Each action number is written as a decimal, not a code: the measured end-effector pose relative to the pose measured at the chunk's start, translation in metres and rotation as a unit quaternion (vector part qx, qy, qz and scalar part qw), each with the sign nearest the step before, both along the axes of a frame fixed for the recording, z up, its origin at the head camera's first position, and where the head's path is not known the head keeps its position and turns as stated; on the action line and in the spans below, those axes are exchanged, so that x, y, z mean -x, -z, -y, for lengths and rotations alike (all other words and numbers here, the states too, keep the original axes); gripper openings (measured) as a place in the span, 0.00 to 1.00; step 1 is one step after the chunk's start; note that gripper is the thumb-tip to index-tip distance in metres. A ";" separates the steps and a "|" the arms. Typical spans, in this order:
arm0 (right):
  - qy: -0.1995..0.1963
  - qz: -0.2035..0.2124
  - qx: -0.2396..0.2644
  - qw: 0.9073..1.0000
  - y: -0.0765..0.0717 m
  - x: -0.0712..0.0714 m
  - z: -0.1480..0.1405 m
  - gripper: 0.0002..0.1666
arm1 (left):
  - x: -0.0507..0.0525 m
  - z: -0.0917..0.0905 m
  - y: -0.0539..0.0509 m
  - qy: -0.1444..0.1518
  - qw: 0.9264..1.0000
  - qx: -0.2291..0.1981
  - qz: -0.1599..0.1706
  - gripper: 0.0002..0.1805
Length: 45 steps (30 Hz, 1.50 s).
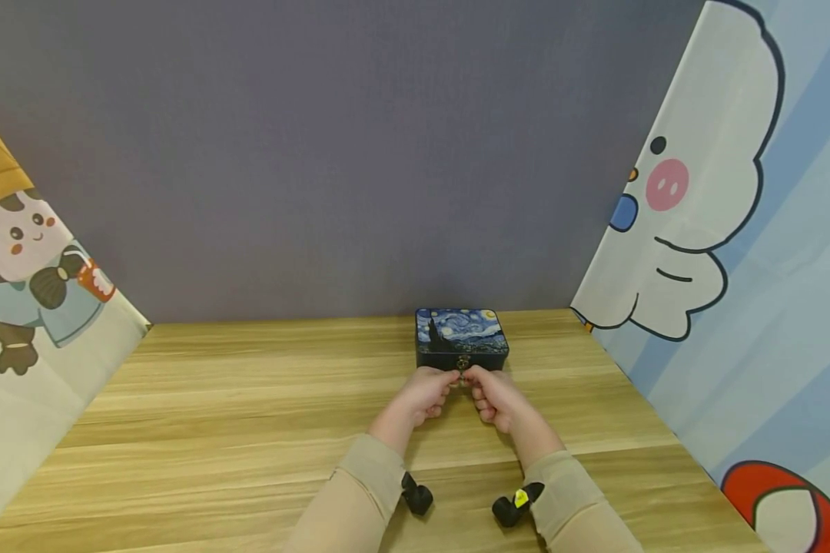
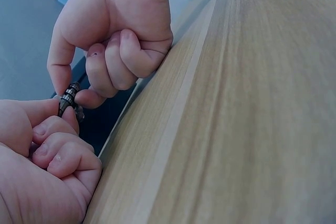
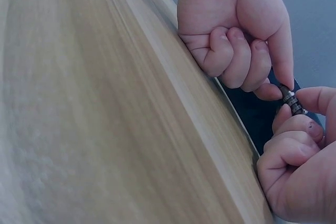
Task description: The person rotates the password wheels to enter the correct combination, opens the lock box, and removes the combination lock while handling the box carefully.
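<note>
A tin box (image 1: 460,332) with a starry, swirling blue picture on its lid sits closed near the back of the table. At its front clasp, my left hand (image 1: 425,395) and right hand (image 1: 499,399) meet. Between their thumbs and forefingers they pinch a small dark metal lock with ringed dials (image 2: 68,98), one hand at each end. In the right wrist view the same dial lock (image 3: 292,99) lies against the box's dark side (image 3: 244,111). The other fingers of both hands are curled, and the fingertips partly cover the lock.
The wood-grain table (image 1: 249,415) reaches back to a grey wall panel (image 1: 318,169). Cartoon-printed sheets stand at the left (image 1: 41,369) and right (image 1: 788,307). Small black devices (image 1: 418,499) are fixed at both sleeve cuffs.
</note>
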State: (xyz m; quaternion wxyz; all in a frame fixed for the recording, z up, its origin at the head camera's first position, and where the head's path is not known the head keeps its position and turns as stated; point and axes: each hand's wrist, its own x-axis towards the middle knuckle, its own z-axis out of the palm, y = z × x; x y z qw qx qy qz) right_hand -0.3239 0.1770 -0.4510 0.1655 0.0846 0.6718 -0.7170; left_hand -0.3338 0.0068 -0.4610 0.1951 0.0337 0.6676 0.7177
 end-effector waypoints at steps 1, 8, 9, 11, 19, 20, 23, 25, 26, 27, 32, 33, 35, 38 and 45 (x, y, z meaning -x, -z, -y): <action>0.000 0.000 0.000 1.000 0.000 0.000 0.000 0.13 | 0.000 0.000 0.000 0.000 1.000 0.000 0.000 0.19; 0.001 -0.006 -0.001 1.000 0.001 0.000 0.001 0.13 | -0.001 0.000 0.000 0.000 1.000 0.001 -0.001 0.20; 0.001 -0.006 0.000 1.000 0.002 0.000 0.001 0.13 | -0.001 0.000 0.000 -0.001 1.000 0.002 -0.002 0.20; 0.001 -0.006 0.000 1.000 0.002 0.000 0.001 0.14 | -0.001 0.000 0.001 -0.002 1.000 0.002 -0.002 0.20; 0.001 0.000 0.001 1.000 0.001 0.000 -0.001 0.17 | 0.000 -0.001 0.001 -0.005 1.000 0.003 -0.001 0.19; 0.001 0.001 0.001 1.000 0.001 -0.001 -0.001 0.17 | 0.000 -0.001 0.001 -0.005 1.000 0.002 0.000 0.19; 0.000 0.001 0.003 1.000 0.000 -0.001 -0.001 0.17 | 0.001 -0.001 0.001 -0.005 1.000 0.000 0.003 0.19; -0.001 0.000 0.004 1.000 -0.001 -0.001 -0.001 0.18 | 0.001 -0.001 0.001 -0.004 1.000 -0.002 0.006 0.19; -0.002 0.000 0.004 1.000 -0.001 -0.002 -0.002 0.18 | 0.001 -0.001 0.001 -0.004 1.000 -0.003 0.007 0.19; -0.003 -0.001 0.003 1.000 -0.001 -0.002 -0.002 0.18 | 0.001 -0.001 0.001 -0.004 1.000 -0.002 0.007 0.19; -0.003 -0.002 -0.004 1.000 -0.002 -0.002 -0.003 0.21 | 0.003 -0.001 0.004 -0.002 1.000 -0.002 0.008 0.19; -0.003 -0.003 -0.005 1.000 -0.002 -0.002 -0.003 0.22 | 0.003 -0.001 0.004 -0.002 1.000 -0.001 0.007 0.19; -0.003 -0.003 -0.005 1.000 -0.002 -0.002 -0.004 0.23 | 0.003 -0.001 0.004 -0.002 1.000 -0.001 0.006 0.19; -0.003 -0.002 -0.001 1.000 -0.003 -0.001 -0.006 0.24 | 0.004 -0.001 0.005 -0.001 1.000 -0.001 0.006 0.19; 0.000 0.001 -0.005 1.000 -0.004 0.001 -0.007 0.18 | 0.005 0.000 0.006 -0.001 1.000 -0.001 0.003 0.20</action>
